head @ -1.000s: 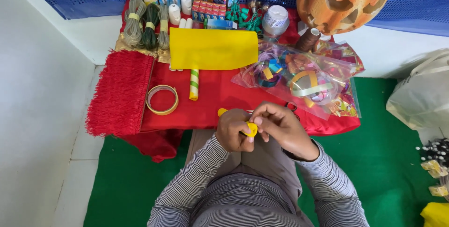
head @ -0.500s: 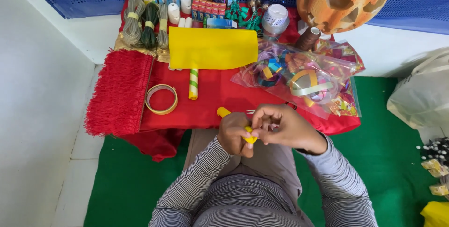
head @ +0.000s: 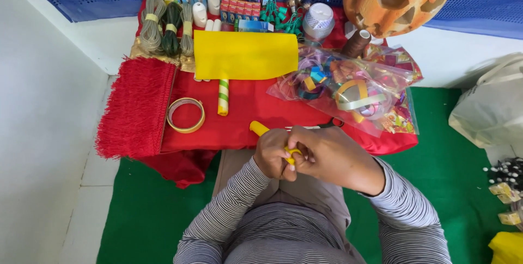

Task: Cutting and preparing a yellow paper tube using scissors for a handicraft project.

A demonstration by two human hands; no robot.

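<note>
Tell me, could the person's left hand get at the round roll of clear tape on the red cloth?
Probably yes. The roll of tape lies flat and alone on the red cloth, with nothing between it and the left hand. But that hand and the right hand are both pinching a small yellow piece.

a small yellow strip of folded paper (head: pixel 292 154) is pinched between the fingertips of both hands, just above the lap and at the near edge of the red cloth. only a short bright bit shows between the fingers; the rest is hidden. a yellow rounded handle (head: pixel 258 128) sticks out just beyond the left hand's knuckles.
</note>
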